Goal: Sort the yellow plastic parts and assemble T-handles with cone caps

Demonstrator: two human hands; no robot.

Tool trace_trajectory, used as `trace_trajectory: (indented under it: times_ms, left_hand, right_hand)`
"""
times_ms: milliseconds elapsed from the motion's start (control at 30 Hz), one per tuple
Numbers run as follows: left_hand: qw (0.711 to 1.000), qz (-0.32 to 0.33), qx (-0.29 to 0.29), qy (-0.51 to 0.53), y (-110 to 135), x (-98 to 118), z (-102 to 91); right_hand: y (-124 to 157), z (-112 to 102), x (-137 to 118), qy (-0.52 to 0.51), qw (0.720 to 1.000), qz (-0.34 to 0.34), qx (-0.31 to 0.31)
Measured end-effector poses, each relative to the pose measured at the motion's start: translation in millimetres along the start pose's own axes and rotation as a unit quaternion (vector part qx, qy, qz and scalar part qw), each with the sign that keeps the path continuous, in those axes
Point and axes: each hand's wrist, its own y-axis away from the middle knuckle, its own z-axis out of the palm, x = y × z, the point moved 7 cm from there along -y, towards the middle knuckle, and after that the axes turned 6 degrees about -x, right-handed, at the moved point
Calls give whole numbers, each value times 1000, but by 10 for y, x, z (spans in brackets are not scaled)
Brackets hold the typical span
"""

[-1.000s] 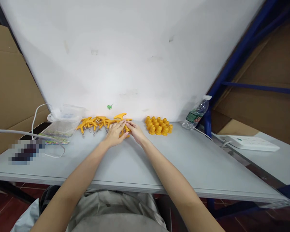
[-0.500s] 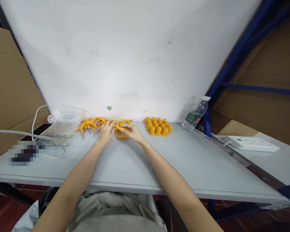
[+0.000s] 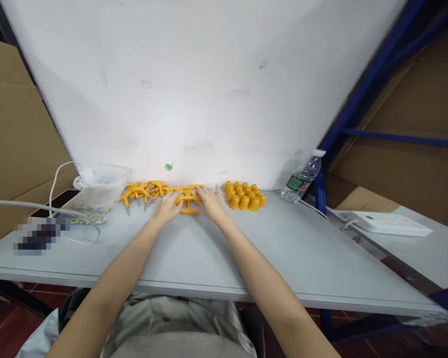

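Yellow T-shaped handles [image 3: 188,198] lie grouped in the middle of the table near the wall, one crosswise piece showing closest to me. My left hand [image 3: 167,207] is closed at the left end of the upper handle, its thumb against the yellow plastic. From the other side, my right hand [image 3: 212,205] has its fingertips on the right end, with one finger raised. The fingers partly cover the piece. Left of my hands is a pile of yellow-handled corkscrews [image 3: 142,191] with bare metal spirals. Right of them stand yellow ribbed cup-shaped caps [image 3: 248,196] in rows.
A plastic water bottle [image 3: 303,176] leans at the right by the blue frame [image 3: 321,191]. At left lie clear plastic bags [image 3: 104,184], a phone [image 3: 56,203] and a white cable [image 3: 93,231]. A power strip [image 3: 390,223] rests on the right-hand surface.
My hands have moved apart from their close pinch over the yellow piece. My right hand has shifted right, and more of the handles shows between the hands.
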Motion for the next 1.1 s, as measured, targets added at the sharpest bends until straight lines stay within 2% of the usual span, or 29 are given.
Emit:
trace_trajectory:
  times_ms: [167,333,600,867,1100]
  left_hand:
    - [998,-66,-22,-6,9,-34,-24]
    - [994,-87,-53,-43,15,-32,-34]
    - [991,-125,-46,-20,17,-37,-15]
    - [992,-112,-54,-20,32,-84,-8]
    - [987,-141,-57,-46,29,-35,-45]
  right_hand:
    - [-4,62,10,-13,1000,-9,-13]
    - [-5,201,31,-40,997,-16,-61]
    - [-13,91,74,0,1000,-2,14]
    - [-13,250,92,-33,997,-16,-73]
    - [-18,110,82,7,1000,5,7]
